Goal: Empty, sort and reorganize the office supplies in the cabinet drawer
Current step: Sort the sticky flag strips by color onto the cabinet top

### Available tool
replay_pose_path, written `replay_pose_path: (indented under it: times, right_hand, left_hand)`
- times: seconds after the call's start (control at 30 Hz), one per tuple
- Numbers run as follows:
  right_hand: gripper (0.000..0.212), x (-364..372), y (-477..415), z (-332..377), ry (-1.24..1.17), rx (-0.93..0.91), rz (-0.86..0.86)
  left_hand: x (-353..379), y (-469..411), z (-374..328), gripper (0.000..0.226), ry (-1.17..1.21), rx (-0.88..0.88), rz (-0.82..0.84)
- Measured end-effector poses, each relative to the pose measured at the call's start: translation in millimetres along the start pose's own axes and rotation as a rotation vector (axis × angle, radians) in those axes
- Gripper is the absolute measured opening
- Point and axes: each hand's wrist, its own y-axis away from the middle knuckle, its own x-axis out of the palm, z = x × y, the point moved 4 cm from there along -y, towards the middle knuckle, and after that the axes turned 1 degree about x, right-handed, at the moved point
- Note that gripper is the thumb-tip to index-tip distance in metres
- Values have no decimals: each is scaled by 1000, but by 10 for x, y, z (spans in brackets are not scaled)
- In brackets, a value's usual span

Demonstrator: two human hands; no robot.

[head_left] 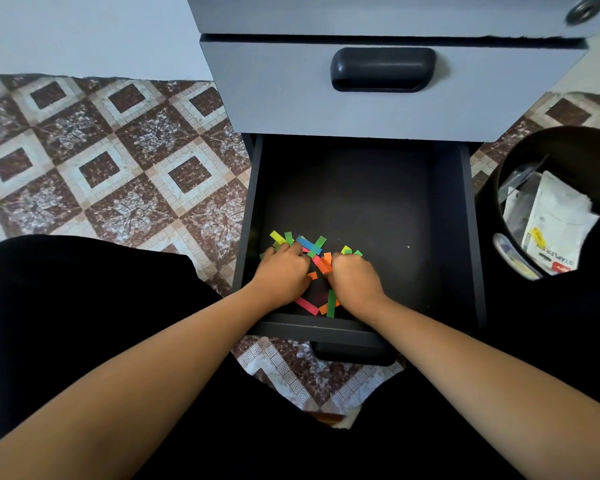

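Note:
The bottom drawer (465,237) of the grey cabinet is pulled out, dark inside. A loose heap of coloured paper strips (310,245), green, yellow, blue, pink and orange, lies near its front. My left hand (283,273) rests on the left part of the heap with fingers curled over strips. My right hand (355,277) lies on the right part, knuckles up, fingers curled round strips. More pink, green and orange strips (328,306) lie between my wrists. What is under each palm is hidden.
The shut upper drawer with a dark handle (383,69) hangs over the open one. A black bin (520,157) at the right holds white packaging and a staples pack. Patterned brown floor covering (101,150) spreads to the left. My dark-clothed knees flank the drawer.

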Motion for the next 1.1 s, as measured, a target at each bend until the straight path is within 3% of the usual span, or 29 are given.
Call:
replay_pose_path:
  times: [0.17, 0.5, 0.63, 0.77, 0.9, 1.0, 1.1]
  right_hand:
    - [21, -10, 11, 9, 31, 8, -26]
    - [26, -16, 33, 38, -7, -22, 21]
    - [23, -33, 34, 50, -5, -61, 10]
    - [16, -55, 3, 8, -109, -59, 27]
    - [9, -121, -52, -113, -368, 78, 7]
    - [10, -225, -69, -140, -577, 127, 5]
    - [10, -271, -45, -109, -782, 134, 53]
  left_hand:
    - [20, 0, 9, 30, 20, -5, 27]
    - [-27, -24, 44, 11, 166, -107, 46]
    - [-29, -32, 156, 1, 559, -262, 20]
    - [-56, -37, 196, 12, 767, -350, -7]
    - [-53, -26, 236, 20, 1015, -481, 5]
    - [-62, 9, 235, 11, 1233, -598, 5]
    - [-104, 32, 181, 7, 1422, -594, 0]
